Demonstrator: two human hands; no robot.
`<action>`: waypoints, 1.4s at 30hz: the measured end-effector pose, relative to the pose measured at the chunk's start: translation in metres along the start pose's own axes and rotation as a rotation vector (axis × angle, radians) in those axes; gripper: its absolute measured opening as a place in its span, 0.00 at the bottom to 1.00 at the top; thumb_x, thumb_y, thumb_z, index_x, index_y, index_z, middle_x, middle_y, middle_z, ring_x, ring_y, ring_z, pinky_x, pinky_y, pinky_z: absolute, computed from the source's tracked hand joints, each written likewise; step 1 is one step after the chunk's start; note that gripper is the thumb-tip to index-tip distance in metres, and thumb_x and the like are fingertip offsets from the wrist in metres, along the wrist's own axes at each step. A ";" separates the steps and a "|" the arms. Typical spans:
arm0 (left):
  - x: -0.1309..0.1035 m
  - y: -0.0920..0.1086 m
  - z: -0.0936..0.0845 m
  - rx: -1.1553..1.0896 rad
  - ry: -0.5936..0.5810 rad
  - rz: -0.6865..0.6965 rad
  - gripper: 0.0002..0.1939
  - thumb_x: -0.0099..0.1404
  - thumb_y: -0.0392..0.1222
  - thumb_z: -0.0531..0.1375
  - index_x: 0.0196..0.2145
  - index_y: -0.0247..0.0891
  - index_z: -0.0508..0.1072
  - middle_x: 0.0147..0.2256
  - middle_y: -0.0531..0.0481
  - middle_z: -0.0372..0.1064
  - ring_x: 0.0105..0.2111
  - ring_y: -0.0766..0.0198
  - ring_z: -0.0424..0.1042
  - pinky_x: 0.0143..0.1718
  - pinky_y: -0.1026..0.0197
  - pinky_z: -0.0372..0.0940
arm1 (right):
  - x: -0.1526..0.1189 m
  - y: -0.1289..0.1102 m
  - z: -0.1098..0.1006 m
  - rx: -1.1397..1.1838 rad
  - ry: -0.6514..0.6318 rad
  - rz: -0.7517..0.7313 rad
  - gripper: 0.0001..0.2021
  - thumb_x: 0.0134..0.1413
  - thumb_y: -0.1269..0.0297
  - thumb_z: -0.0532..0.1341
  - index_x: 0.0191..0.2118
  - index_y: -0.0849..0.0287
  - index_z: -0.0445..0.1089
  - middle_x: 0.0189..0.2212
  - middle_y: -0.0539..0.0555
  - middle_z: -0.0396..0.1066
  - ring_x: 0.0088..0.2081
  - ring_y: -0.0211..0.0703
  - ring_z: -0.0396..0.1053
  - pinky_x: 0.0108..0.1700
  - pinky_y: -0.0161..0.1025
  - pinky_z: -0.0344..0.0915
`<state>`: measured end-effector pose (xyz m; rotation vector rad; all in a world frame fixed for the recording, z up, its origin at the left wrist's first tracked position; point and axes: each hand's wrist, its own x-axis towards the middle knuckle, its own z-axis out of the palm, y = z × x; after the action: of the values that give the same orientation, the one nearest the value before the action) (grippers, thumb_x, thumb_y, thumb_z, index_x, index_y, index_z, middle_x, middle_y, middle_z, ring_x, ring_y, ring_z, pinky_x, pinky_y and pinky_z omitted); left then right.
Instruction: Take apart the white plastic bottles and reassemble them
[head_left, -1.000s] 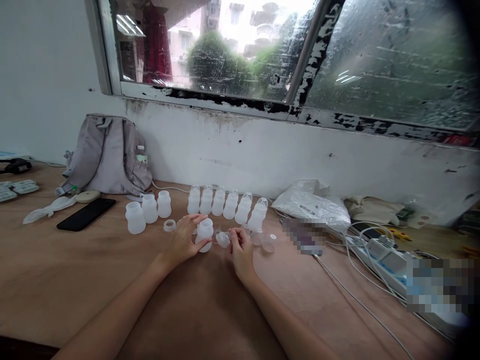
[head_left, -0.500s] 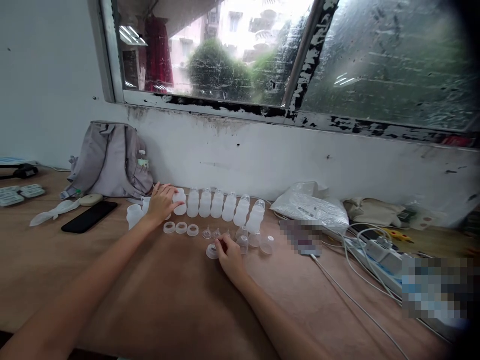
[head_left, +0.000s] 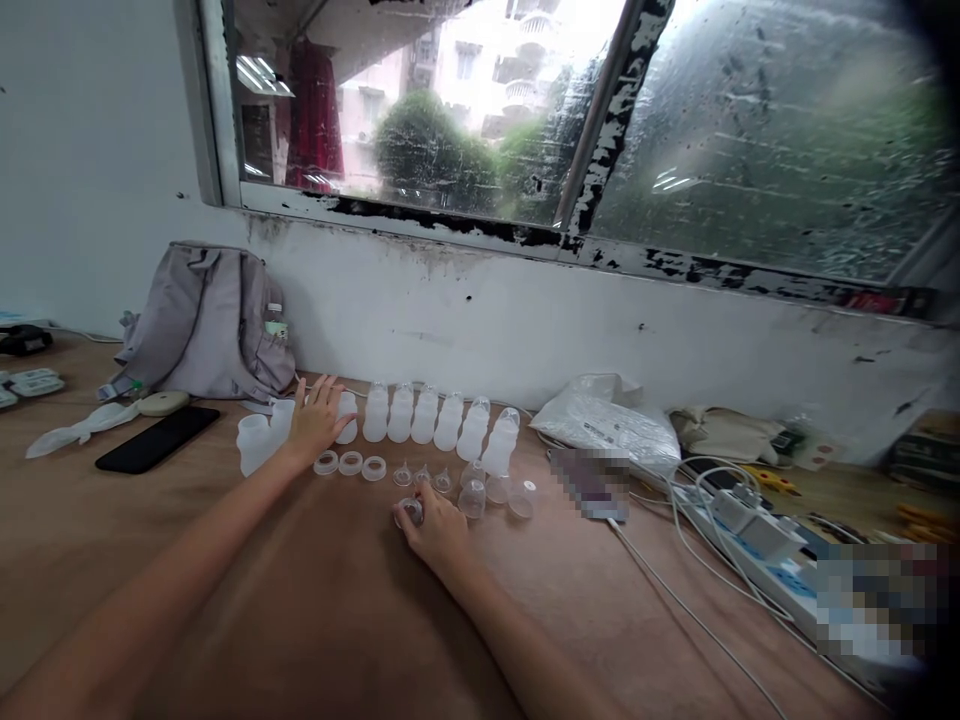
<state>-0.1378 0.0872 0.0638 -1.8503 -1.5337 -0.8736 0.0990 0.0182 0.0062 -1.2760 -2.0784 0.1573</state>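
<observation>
A: Left hand lay flat, fingers spread, against a capless translucent bottle at the left end of the bottle row. It touched the bottle without closing round it. Two more bare bottles stood just left of that wrist.

B: And the right?

A: Right hand rested on the wooden table, in front of the row, thumb and forefinger pinched on a small clear teat-and-ring piece. Three loose rings lay between the hands; spare teats and domed caps sat just before the row.

B: What stage?

A: My reading: fitting tops to bottles, six done, this one at hand. The next move would want the bottle gripped and brought to the teat piece, ring square on the neck.
</observation>
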 end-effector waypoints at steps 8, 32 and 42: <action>-0.066 0.074 -0.036 -0.611 -0.332 0.127 0.15 0.62 0.44 0.49 0.46 0.39 0.63 0.45 0.44 0.63 0.47 0.57 0.61 0.48 0.55 0.55 | 0.003 0.009 0.004 0.189 -0.004 -0.043 0.07 0.54 0.61 0.51 0.33 0.57 0.62 0.22 0.51 0.67 0.25 0.41 0.66 0.28 0.34 0.57; -0.068 0.086 -0.039 -0.700 -0.487 0.135 0.14 0.49 0.42 0.59 0.35 0.40 0.64 0.35 0.48 0.66 0.35 0.57 0.64 0.37 0.58 0.56 | 0.003 0.002 0.002 0.418 -0.109 -0.170 0.15 0.44 0.78 0.48 0.40 0.57 0.56 0.34 0.53 0.66 0.34 0.40 0.65 0.38 0.36 0.60; -0.066 0.082 -0.046 -0.651 -0.531 0.159 0.14 0.50 0.41 0.58 0.36 0.39 0.62 0.34 0.51 0.64 0.35 0.61 0.63 0.38 0.60 0.57 | 0.001 0.003 0.004 0.394 -0.124 -0.197 0.15 0.46 0.78 0.47 0.41 0.57 0.53 0.36 0.54 0.62 0.38 0.41 0.63 0.41 0.38 0.60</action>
<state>-0.0708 -0.0031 0.0389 -2.8148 -1.4567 -0.9212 0.0988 0.0218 0.0020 -0.8387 -2.1279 0.5397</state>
